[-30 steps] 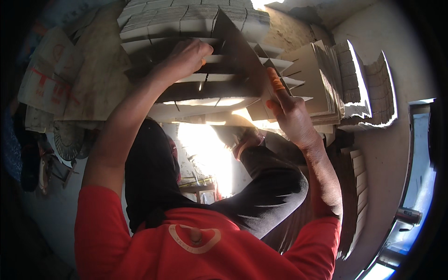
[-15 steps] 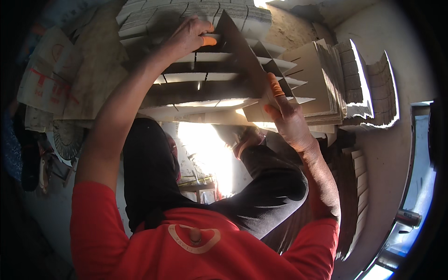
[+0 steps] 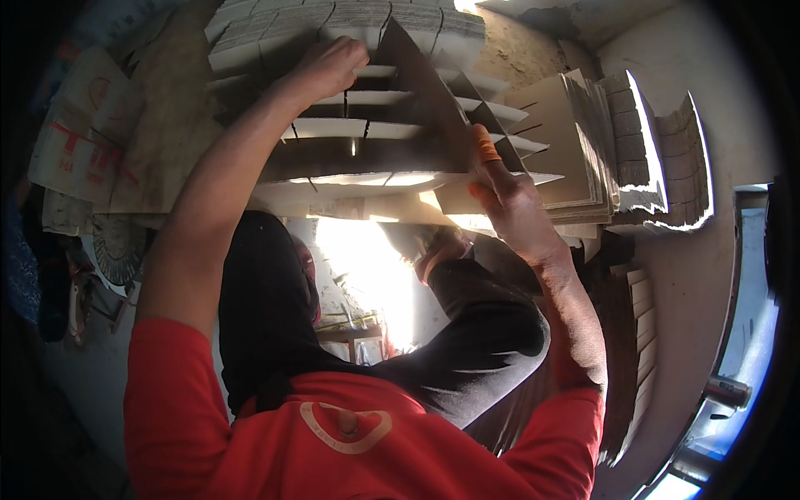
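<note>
The right hand [image 3: 515, 204] grasps a long flat brown cardboard strip [image 3: 429, 83] by its near right end, the forefinger in an orange cloth-like finger sleeve [image 3: 484, 146] laid along it. That strip stands on edge, slanting from far left to near right, over the right part of a row of parallel slotted cardboard strips [image 3: 333, 127] with pale, sunlit faces. At the far left of the row the left hand [image 3: 329, 68] is curled in — its fingertips are hidden from where I stand, so I cannot tell whether they pinch anything.

I'd judge the board light and fairly stiff on edge, dry rather than slippery, but apt to crease or tear at the slots (thin card usually gives there first). The solid part between slots looks the safest place to hold it, near an end.

No proper container stands by the hands; the slotted strips only make open-topped channels, mostly in shadow. Beyond them lies a thick grey-brown stack of slotted cardboard [image 3: 358, 21] — and to the right, a pile of flat tan cardboard sheets [image 3: 550, 137].
</note>
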The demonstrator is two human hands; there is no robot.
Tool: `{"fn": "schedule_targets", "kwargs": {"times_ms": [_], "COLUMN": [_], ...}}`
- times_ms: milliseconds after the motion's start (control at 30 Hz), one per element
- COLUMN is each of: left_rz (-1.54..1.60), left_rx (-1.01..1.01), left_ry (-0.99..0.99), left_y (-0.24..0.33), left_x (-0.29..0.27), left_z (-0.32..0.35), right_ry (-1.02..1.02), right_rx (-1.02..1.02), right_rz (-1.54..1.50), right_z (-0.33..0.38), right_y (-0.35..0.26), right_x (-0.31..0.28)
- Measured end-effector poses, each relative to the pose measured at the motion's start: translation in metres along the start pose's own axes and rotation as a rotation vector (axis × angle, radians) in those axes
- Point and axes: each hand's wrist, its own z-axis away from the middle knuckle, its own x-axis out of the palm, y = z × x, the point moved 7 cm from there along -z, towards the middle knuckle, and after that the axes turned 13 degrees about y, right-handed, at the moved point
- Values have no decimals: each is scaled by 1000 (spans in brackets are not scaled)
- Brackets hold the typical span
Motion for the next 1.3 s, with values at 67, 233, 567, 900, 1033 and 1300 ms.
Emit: {"fn": "schedule_targets", "kwargs": {"times_ms": [67,233,567,900,1033,1300], "left_rz": [-37,-147,105,-123,23,85], "left_rx": [-11,-103,-170,-125,-165,-43], "left_ry": [-50,-333,-162,-344,-156,45], "left_y": [-2,-5,-1,25,59,140], "left_x": [1,12,0,-3,-38,-113], "left_z": [-2,-2,-3,-8,-8,58], "right_ry": [72,-91,90,281,149,682], "right_rx": [-59,142,173,-74,68,84], "right_rz": [-47,-92,-25,62,4,849], "right_z": [3,0,10,25,20,29], "right_y": [-4,1,7,9,9,103], "right_x": [-10,1,-5,1,2,-97]}}
